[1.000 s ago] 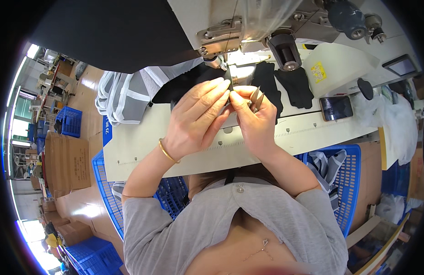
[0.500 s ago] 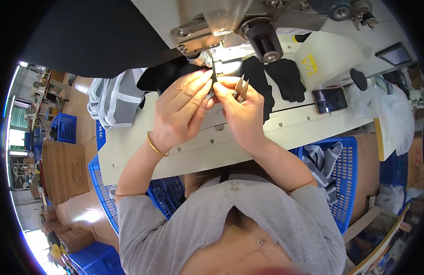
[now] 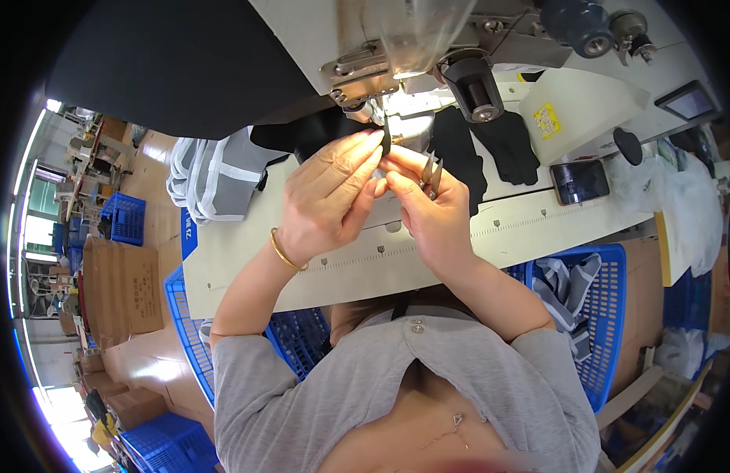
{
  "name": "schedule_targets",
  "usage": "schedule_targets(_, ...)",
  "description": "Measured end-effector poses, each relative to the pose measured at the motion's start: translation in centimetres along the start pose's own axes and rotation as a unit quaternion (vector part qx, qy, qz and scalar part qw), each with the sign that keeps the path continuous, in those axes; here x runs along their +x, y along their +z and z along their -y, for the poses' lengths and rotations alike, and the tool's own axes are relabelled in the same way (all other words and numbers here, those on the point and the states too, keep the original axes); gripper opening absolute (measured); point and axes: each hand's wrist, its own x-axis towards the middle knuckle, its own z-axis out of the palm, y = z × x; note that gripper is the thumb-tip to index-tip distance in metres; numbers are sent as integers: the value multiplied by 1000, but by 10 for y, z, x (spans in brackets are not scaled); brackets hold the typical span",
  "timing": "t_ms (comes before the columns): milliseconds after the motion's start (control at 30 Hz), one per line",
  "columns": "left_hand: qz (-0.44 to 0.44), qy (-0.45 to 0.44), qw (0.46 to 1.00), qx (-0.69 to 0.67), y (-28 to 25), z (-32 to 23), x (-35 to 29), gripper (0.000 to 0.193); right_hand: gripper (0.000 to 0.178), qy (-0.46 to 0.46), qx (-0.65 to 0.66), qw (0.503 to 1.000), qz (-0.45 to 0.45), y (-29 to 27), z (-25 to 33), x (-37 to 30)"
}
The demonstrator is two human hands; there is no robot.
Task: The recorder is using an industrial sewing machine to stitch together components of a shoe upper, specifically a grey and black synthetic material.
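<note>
Just below the sewing machine's needle area (image 3: 378,110), my two hands meet at a narrow piece of black fabric (image 3: 386,140). My left hand (image 3: 327,193) is closed, its fingertips pinching the fabric's left side. From the other side, my right hand (image 3: 437,221) pinches near its lower end with thumb and forefinger. Thread snips (image 3: 433,175) are tucked in the right hand, their blades pointing up past the fingers. More black cloth (image 3: 314,135) lies under the machine behind my left hand. The fingers hide the fabric's lower end.
Grey pieces with white trim (image 3: 223,185) hang at the table's left. Black pieces (image 3: 508,146) and a phone (image 3: 579,181) lie to the right. A blue basket (image 3: 613,315) with grey pieces stands below the right table edge. A ruler scale runs along the table (image 3: 302,288).
The whole view has shifted, so everything appears slightly further right and lower. Both hands keep the same grip on the black fabric at the machine, and the snips stay in my right hand.
</note>
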Motion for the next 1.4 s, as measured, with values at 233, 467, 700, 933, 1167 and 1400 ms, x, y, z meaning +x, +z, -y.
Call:
schedule_targets(233,-25,-15,1000,-9,4,6,2,24,35,-2,12,1000,-7,9,5,1)
schedule_targets(467,-47,-21,999,-4,8,12,6,23,40,-35,18,999,13,10,-6,2)
schedule_targets(700,-57,-16,998,-27,7,19,9,23,37,-2,-32,999,17,3,1,-1)
schedule_targets(933,75,-102,968,218,-24,61,15,20,28,383,52,904,180,-37,21,-53)
schedule_targets(1167,227,185,793,534,-10,155,14,36,28,420,109,836,336,-46,4,-78)
schedule_targets(1400,136,107,949,263,-19,143,27,50,25,241,-26,929,279,-36,19,-59)
